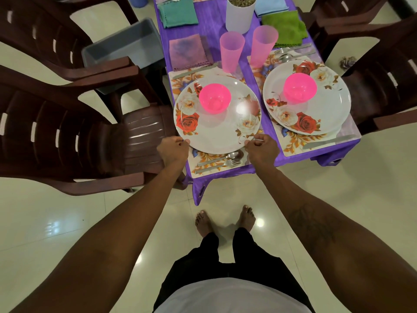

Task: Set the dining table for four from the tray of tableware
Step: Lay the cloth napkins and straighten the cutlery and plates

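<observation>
Both sets of fingers (pixel 181 141) are closed narrow on the near rim of the white round floral plate (pixel 216 132). The left hand (pixel 173 151) is at the near-left edge and the right hand (pixel 261 150) at the near-right. Can't tell if the plate is lifted or resting.

Risks:
- The grip is on one side only. If the far rim dips, the pink translucent plastic bowl (pixel 214 98), loose on the plate beyond the fingers, could slide.
- The steel spoon (pixel 234 154) and steel fork (pixel 233 163) lie between the hands, just nearer than the fingers. Pulling the plate back could ride over them.
- A pink plastic tumbler (pixel 232 53) stands just past the far rim, so a push forward might tip it.
- The plate's left side sits near the edge of the purple tabletop (pixel 213 23). Shifting it left risks overhang toward the brown plastic chair (pixel 135 136).

Pose: both forearms reach forward and down and converge on the plate, backs of hands up, knuckles bent.
</observation>
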`<move>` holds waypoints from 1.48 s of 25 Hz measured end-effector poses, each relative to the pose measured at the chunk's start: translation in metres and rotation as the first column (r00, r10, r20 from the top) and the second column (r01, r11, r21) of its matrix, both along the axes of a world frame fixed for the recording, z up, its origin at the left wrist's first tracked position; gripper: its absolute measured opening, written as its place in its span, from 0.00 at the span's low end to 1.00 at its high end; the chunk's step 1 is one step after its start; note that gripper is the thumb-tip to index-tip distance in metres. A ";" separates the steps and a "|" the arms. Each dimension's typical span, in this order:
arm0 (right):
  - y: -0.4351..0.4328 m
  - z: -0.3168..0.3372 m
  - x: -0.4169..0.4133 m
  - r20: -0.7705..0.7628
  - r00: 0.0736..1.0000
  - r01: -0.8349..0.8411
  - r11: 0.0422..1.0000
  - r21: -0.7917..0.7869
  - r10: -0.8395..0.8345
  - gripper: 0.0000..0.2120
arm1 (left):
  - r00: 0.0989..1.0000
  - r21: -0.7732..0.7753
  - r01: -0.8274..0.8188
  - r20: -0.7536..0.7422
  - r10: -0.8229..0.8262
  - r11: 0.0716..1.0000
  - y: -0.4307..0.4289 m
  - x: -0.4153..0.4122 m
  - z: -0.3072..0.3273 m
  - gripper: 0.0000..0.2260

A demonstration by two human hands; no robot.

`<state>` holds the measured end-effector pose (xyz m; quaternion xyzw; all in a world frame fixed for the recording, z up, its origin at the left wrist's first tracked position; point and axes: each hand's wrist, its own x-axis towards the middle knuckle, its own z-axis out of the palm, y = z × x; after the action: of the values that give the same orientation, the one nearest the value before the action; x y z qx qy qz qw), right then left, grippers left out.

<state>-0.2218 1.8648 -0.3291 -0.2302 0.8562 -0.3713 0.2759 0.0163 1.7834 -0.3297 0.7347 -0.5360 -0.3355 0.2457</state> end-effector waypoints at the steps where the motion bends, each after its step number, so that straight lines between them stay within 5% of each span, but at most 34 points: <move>1: -0.001 -0.001 0.000 0.003 1.000 0.006 1.000 -0.004 -0.006 0.17 | 1.000 0.009 -0.011 -0.014 0.011 1.000 -0.003 0.000 -0.001 0.11; 19: -0.013 -0.014 -0.012 0.135 0.983 0.127 0.992 0.009 -0.127 0.19 | 0.999 0.069 0.001 -0.048 0.002 0.998 -0.015 -0.011 -0.002 0.12; 25: -0.008 -0.007 -0.011 0.024 0.997 0.079 0.997 -0.009 -0.078 0.14 | 0.993 0.018 0.050 0.107 -0.052 0.999 -0.011 -0.004 -0.001 0.10; 28: 0.001 -0.007 -0.012 -0.162 0.987 0.020 1.000 0.012 -0.017 0.08 | 0.989 0.081 0.087 0.108 -0.096 0.993 -0.002 0.004 -0.006 0.14; 34: 0.010 -0.012 -0.003 -0.411 0.873 -0.163 0.951 0.263 0.263 0.13 | 0.989 0.100 0.122 0.074 -0.130 0.987 0.002 0.009 -0.011 0.16; 37: 0.013 -0.007 0.002 -0.469 0.828 -0.209 0.945 0.252 0.308 0.12 | 0.994 0.129 0.083 0.055 -0.091 0.988 -0.001 0.014 -0.014 0.15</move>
<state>-0.2198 1.8773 -0.3365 -0.4053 0.8904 -0.1742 0.1122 0.0301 1.7828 -0.3436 0.7345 -0.5524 -0.3569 0.1672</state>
